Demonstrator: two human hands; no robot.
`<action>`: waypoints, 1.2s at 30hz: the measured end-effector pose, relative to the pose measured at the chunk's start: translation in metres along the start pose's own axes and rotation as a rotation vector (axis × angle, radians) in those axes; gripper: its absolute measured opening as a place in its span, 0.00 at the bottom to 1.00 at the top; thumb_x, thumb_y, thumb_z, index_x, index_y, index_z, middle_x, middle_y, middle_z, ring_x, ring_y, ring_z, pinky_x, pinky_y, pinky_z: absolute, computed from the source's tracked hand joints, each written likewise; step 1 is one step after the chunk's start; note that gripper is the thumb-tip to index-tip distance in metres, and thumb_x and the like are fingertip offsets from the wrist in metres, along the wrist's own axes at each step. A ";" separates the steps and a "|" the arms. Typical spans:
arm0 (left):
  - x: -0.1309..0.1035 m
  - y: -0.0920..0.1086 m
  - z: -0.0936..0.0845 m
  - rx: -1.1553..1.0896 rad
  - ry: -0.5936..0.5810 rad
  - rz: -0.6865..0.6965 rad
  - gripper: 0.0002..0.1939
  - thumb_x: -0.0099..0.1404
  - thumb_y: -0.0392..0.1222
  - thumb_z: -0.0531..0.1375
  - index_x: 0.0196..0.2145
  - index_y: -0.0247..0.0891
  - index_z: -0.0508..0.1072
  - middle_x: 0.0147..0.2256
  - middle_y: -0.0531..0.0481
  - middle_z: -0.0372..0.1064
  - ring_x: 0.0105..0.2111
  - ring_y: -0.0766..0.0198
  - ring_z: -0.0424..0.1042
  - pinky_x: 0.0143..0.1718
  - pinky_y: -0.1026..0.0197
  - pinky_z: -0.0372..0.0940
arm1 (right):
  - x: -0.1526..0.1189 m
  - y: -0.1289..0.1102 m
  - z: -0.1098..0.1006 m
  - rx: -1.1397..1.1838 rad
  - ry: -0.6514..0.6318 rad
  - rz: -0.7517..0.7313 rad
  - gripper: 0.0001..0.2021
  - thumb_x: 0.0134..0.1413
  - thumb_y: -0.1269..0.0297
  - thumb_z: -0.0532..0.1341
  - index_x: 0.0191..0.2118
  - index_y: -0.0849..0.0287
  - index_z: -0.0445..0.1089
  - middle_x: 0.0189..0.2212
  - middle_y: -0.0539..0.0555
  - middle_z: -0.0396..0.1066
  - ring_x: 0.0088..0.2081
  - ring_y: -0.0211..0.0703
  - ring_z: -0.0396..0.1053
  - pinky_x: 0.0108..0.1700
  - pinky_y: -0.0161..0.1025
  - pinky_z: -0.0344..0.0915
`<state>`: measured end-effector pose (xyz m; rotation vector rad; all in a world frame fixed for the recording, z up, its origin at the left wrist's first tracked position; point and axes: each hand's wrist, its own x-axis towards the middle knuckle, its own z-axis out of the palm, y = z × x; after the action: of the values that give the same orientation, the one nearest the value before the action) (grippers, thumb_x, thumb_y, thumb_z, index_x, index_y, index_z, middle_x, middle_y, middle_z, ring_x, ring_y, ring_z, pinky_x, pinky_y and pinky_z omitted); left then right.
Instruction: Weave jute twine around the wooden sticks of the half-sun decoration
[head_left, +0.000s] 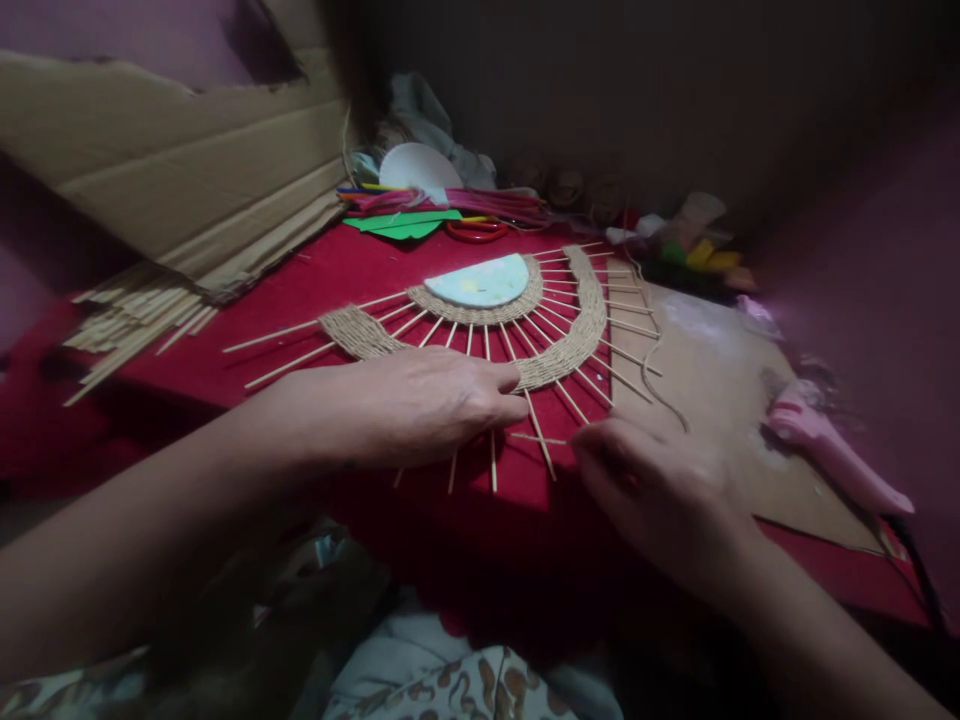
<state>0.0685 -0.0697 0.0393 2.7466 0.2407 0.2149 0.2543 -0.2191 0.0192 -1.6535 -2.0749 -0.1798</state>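
Note:
A half-round weaving (570, 355) lies on red cloth, with thin sticks fanning out from a pale blue half-disc (480, 283). Tan twine is woven through the sticks in an inner band (480, 311) and a wider outer band. My left hand (442, 400) lies across the near part of the outer band, fingers closed on it and the sticks; its fingertips are partly hidden. To the right, my right hand (652, 490) is closed in a pinch on a short stretch of twine (541, 439) that runs toward my left hand over the stick ends.
A bundle of loose sticks (135, 320) lies at left below a leaning cardboard sheet (187, 170). A pink glue gun (836, 445) rests on a cardboard piece (697, 360) at right. Red-handled scissors (478, 232), green sheets (405, 225) and a white scalloped piece (416, 168) are behind.

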 end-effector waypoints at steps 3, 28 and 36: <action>0.000 0.003 -0.003 0.097 -0.141 0.011 0.12 0.69 0.39 0.49 0.32 0.38 0.70 0.31 0.49 0.64 0.23 0.68 0.59 0.23 0.64 0.54 | 0.021 0.016 0.001 -0.010 -0.054 0.078 0.06 0.55 0.71 0.57 0.30 0.60 0.71 0.27 0.53 0.72 0.27 0.38 0.67 0.29 0.34 0.60; -0.086 -0.058 -0.009 0.239 0.153 -0.429 0.23 0.66 0.48 0.50 0.56 0.34 0.63 0.55 0.35 0.60 0.53 0.47 0.61 0.53 0.43 0.59 | 0.059 0.069 0.026 0.179 -0.100 0.014 0.11 0.60 0.69 0.52 0.41 0.57 0.72 0.43 0.58 0.70 0.42 0.45 0.71 0.43 0.44 0.69; -0.082 -0.086 -0.019 0.512 0.265 -0.414 0.22 0.67 0.40 0.46 0.54 0.29 0.66 0.50 0.34 0.63 0.50 0.46 0.61 0.52 0.40 0.57 | 0.056 0.034 0.020 0.337 -0.174 0.041 0.11 0.60 0.70 0.54 0.43 0.56 0.73 0.42 0.55 0.70 0.42 0.41 0.71 0.44 0.39 0.68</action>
<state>-0.0271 -0.0005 0.0147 3.0632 1.0539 0.4549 0.2725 -0.1527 0.0203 -1.5459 -2.0551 0.3220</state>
